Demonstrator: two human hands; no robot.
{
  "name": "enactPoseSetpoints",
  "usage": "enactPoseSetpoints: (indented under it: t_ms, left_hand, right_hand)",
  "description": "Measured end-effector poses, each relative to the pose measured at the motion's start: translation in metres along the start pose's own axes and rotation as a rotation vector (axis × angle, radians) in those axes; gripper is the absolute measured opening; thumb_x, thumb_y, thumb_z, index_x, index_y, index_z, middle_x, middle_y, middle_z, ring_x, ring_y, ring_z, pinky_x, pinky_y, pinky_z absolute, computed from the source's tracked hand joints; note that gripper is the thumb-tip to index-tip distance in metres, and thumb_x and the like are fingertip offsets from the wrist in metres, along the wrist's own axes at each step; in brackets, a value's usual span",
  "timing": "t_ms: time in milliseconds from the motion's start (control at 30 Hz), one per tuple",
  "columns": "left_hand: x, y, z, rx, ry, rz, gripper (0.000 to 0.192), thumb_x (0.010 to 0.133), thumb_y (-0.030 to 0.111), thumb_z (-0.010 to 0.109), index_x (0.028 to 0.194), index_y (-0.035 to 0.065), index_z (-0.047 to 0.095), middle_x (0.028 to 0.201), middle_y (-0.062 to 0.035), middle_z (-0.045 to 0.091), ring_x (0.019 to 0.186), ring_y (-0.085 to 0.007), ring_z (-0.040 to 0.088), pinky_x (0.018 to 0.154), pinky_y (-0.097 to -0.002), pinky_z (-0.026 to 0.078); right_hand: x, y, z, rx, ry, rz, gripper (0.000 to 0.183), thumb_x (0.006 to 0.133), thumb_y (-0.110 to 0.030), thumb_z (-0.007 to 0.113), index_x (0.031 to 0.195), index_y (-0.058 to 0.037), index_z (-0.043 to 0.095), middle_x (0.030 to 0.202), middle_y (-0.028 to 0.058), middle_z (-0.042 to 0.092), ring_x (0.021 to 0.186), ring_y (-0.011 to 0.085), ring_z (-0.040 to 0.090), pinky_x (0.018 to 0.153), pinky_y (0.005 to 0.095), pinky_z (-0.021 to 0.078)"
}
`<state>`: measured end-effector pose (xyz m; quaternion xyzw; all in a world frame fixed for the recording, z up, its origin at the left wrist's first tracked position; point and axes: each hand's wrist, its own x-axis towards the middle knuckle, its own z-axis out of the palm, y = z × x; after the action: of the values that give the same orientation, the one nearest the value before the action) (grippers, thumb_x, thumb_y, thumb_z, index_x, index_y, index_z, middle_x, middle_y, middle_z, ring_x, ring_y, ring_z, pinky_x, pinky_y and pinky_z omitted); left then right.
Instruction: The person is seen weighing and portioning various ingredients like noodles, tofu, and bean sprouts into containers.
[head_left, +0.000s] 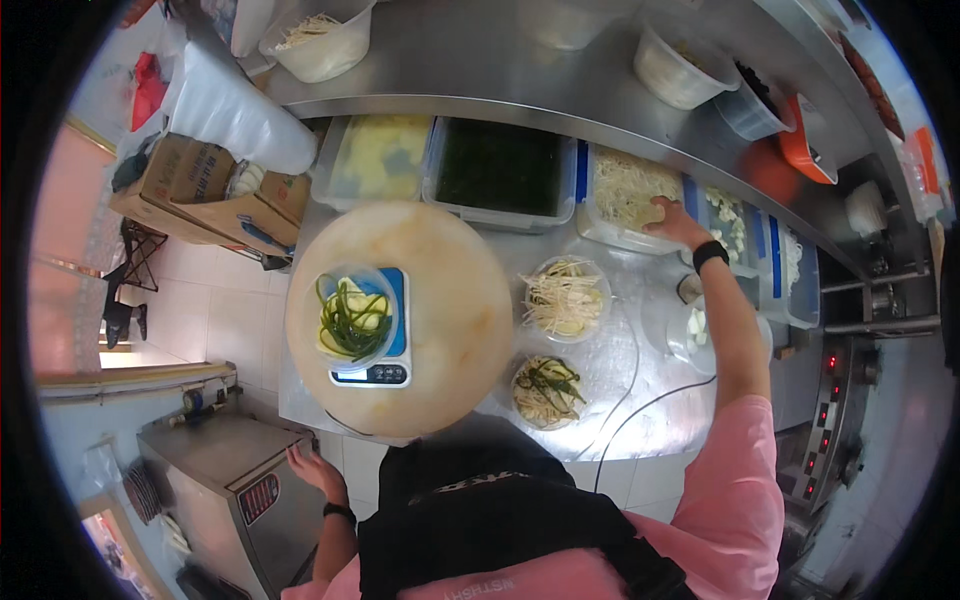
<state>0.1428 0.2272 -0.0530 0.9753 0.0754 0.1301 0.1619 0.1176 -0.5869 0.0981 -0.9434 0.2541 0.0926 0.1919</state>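
My right hand (670, 222) reaches into a clear plastic tub of bean sprouts (626, 187), its fingers touching them; whether they grip any cannot be told. My left hand (315, 472) is raised beside the steel cabinet, fingers apart and holding nothing. A clear bowl with green strips and pale yellow pieces (356, 319) sits on a digital kitchen scale (397, 360), on a round chopping board (465, 300). To the board's right stand a bowl topped with bean sprouts (566, 300) and, nearer me, a bowl with dark green strips over sprouts (547, 394).
Tubs of pale yellow pieces (382, 157), dark green contents (501, 166) and white pieces (726, 217) line the back. A steel shelf (487, 67) overhangs them. A cable (637, 411) crosses the steel table. Cardboard boxes (210, 180) and a steel cabinet (217, 450) stand left.
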Motion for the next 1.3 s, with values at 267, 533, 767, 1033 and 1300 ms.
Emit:
enactPoseSetpoints:
  t_ms: [267,533,767,1033,1300]
  left_hand:
    - [-0.107,-0.023,-0.026,0.105,-0.129,-0.171,0.041,0.080,0.002,0.050,0.119,-0.0007,0.041,0.125,-0.0227,0.035,0.115,-0.0398,0.035,0.096,-0.0464,0.030]
    - [-0.098,-0.002,-0.026,0.040,-0.281,-0.140,0.034,0.078,0.000,0.052,0.111,0.0001,0.047,0.122,-0.0205,0.036,0.114,-0.0370,0.038,0.096,-0.0436,0.032]
    - [-0.077,0.013,-0.007,-0.058,-0.323,-0.114,0.032,0.078,0.000,0.050,0.109,0.0018,0.049,0.122,-0.0201,0.037,0.116,-0.0362,0.037,0.098,-0.0428,0.031]
    - [-0.078,0.008,0.000,-0.070,-0.309,0.000,0.029,0.075,-0.006,0.049,0.102,0.0013,0.051,0.117,-0.0179,0.036,0.107,-0.0332,0.043,0.090,-0.0387,0.040]
    - [-0.081,0.012,-0.003,-0.215,-0.373,-0.154,0.026,0.074,-0.006,0.048,0.099,0.0009,0.054,0.112,-0.0187,0.040,0.108,-0.0333,0.041,0.092,-0.0391,0.037]
  right_hand:
    - [0.046,-0.034,0.037,-0.078,-0.193,0.179,0.102,0.062,-0.051,0.068,0.138,-0.0037,0.021,0.137,0.0259,0.030,0.126,0.0342,0.033,0.104,0.0363,0.0287]
    - [0.058,-0.004,0.022,0.023,-0.221,0.008,0.053,0.065,-0.021,0.063,0.114,-0.0032,0.054,0.111,0.0202,0.055,0.099,0.0256,0.056,0.086,0.0315,0.0430]
    - [0.028,0.023,-0.036,0.306,0.020,-0.072,0.043,0.073,-0.015,0.064,0.112,0.0002,0.054,0.099,0.0090,0.059,0.083,0.0157,0.056,0.072,0.0277,0.0441]
    - [0.032,0.058,-0.035,0.756,0.035,0.091,0.037,0.079,-0.020,0.064,0.111,-0.0024,0.056,0.103,0.0050,0.059,0.089,0.0146,0.055,0.078,0.0299,0.0420]
    - [0.031,0.066,-0.027,1.270,0.187,0.143,0.023,0.083,-0.008,0.058,0.105,-0.0014,0.054,0.096,0.0080,0.058,0.084,0.0189,0.058,0.069,0.0320,0.0482]
